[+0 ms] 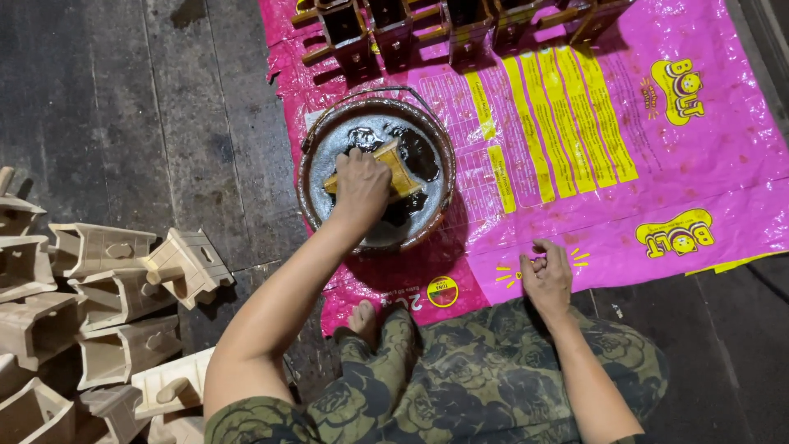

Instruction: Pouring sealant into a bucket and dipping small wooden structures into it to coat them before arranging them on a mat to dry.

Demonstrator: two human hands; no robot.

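- Pressing down into a round metal basin (312, 164), the left hand (362, 187) is clamped over a small unfinished wooden piece (396, 167), fingers wrapped across its top.
- The wooden piece lies tilted in the basin, one end poking out past the knuckles, its lower side touching a pool of dark brown stain (415, 156) that covers part of the basin's grey bottom.
- The basin has a thin wire handle (374, 90) folded over its far rim and stands on a pink printed plastic sack (575, 164) spread flat on the dark floor (123, 99).
- The right hand (546, 275) rests on the near edge of the sack, well apart from the basin; its fingers are curled loosely together with nothing visible between them.
- Along the far edge of the sack stands a row of already darkened wooden pieces (394, 33), side by side.
- To the person's left, off the sack, a heap of pale unstained wooden pieces (115, 304) lies jumbled on the floor, some on their sides.
- The person sits with legs folded in dark green patterned trousers (477, 378), a bare foot (362, 319) touching the sack's near edge.
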